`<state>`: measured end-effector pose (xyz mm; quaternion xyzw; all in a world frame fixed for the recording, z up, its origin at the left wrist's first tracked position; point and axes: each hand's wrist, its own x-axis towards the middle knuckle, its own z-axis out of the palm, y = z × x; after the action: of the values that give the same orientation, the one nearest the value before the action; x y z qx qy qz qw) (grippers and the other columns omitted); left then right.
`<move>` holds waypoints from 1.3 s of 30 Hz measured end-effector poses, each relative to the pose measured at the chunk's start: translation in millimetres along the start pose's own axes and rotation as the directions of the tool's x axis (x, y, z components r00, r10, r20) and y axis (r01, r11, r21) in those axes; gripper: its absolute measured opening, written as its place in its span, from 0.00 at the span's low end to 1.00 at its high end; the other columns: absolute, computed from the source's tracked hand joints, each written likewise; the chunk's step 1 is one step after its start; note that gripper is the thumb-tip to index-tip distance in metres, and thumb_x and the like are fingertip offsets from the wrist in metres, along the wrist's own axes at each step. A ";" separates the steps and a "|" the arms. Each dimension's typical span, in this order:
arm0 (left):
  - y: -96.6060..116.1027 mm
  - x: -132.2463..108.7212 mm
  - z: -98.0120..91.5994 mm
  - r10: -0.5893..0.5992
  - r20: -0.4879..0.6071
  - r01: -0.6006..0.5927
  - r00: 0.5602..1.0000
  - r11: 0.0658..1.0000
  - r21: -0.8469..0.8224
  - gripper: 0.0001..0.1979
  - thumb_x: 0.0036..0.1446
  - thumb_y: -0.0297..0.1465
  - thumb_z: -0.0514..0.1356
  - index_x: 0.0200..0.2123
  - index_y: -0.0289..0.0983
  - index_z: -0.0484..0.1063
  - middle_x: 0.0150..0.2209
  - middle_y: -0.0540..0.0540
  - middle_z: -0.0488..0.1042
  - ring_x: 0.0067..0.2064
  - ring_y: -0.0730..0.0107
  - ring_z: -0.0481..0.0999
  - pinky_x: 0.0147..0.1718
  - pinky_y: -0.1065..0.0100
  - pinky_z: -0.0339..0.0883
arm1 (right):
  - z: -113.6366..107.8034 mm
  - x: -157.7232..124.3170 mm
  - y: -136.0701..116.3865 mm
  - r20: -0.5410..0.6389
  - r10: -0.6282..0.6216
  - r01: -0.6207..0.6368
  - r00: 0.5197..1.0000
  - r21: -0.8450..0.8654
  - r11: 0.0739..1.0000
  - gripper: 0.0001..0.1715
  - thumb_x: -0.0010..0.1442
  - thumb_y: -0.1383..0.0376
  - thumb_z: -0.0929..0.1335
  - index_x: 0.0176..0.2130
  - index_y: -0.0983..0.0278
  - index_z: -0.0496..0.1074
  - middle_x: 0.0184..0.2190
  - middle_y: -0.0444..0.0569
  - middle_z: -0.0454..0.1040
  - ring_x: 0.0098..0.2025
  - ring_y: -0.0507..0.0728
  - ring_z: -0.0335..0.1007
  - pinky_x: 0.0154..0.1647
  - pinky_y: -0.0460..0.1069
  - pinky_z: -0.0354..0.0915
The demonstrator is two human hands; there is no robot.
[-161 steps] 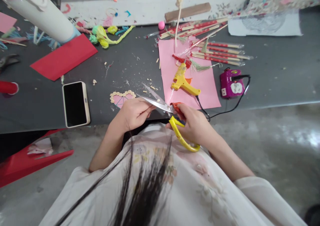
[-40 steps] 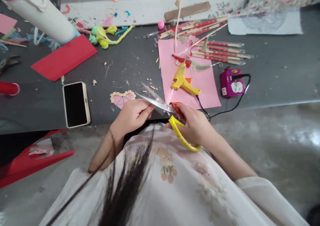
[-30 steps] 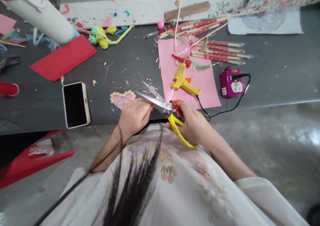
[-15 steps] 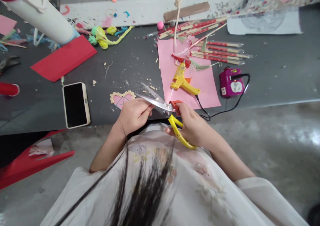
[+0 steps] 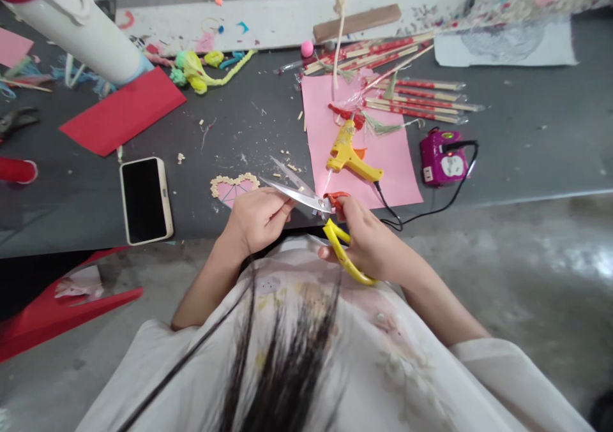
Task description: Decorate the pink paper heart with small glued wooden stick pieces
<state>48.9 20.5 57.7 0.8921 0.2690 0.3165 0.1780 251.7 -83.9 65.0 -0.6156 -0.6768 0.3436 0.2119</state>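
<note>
My right hand (image 5: 371, 237) grips the scissors (image 5: 306, 196) by their red and yellow handles; the blades are spread apart and point left. Close to the blades, my left hand (image 5: 261, 218) is closed in a pinch, and what its fingertips hold is too small to make out. Just beyond the left hand lies a pink heart-shaped piece (image 5: 234, 191) with small pale bits along its upper edge, its lower part hidden by the hand. A yellow glue gun (image 5: 352, 154) rests on pink paper (image 5: 400, 177) beyond the scissors.
A phone (image 5: 145, 200) and a red envelope (image 5: 123, 111) lie at left, near a white bottle (image 5: 90, 30). Wrapped chopsticks (image 5: 416, 100) lie on and behind the pink paper. A purple device (image 5: 443, 157) with a black cable stands at right. Pale scraps dot the grey table (image 5: 258, 116).
</note>
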 end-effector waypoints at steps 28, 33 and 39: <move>-8.1 -7.6 7.1 -0.116 0.013 0.116 0.993 0.993 -0.001 0.16 0.64 0.33 0.55 0.26 0.37 0.75 0.26 0.49 0.78 0.30 0.71 0.76 0.31 0.72 0.66 | -15.7 13.7 -3.9 0.004 0.221 -0.220 0.975 0.075 0.973 0.45 0.41 0.49 0.77 0.54 0.64 0.68 0.42 0.53 0.75 0.40 0.61 0.72 0.41 0.54 0.69; -3.8 -6.8 7.6 -0.331 -0.030 0.327 0.943 0.939 -0.106 0.11 0.64 0.36 0.56 0.37 0.37 0.75 0.32 0.49 0.79 0.34 0.73 0.77 0.37 0.72 0.67 | -12.4 17.3 1.1 -0.100 0.250 -0.243 0.963 0.070 0.967 0.45 0.40 0.45 0.77 0.51 0.65 0.68 0.42 0.55 0.75 0.40 0.63 0.72 0.40 0.56 0.69; 12.6 -9.6 8.0 -0.513 0.044 0.514 0.858 0.852 -0.102 0.19 0.65 0.41 0.52 0.25 0.38 0.68 0.23 0.51 0.72 0.26 0.74 0.70 0.28 0.71 0.61 | -1.2 25.4 7.7 -0.249 0.264 -0.278 0.932 -0.022 0.960 0.45 0.43 0.41 0.73 0.49 0.67 0.66 0.45 0.61 0.74 0.48 0.69 0.71 0.47 0.63 0.68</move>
<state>52.5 3.6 53.4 0.7792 0.4780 0.2649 0.3069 254.0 -58.7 56.8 -0.7463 -0.5637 0.2722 0.2263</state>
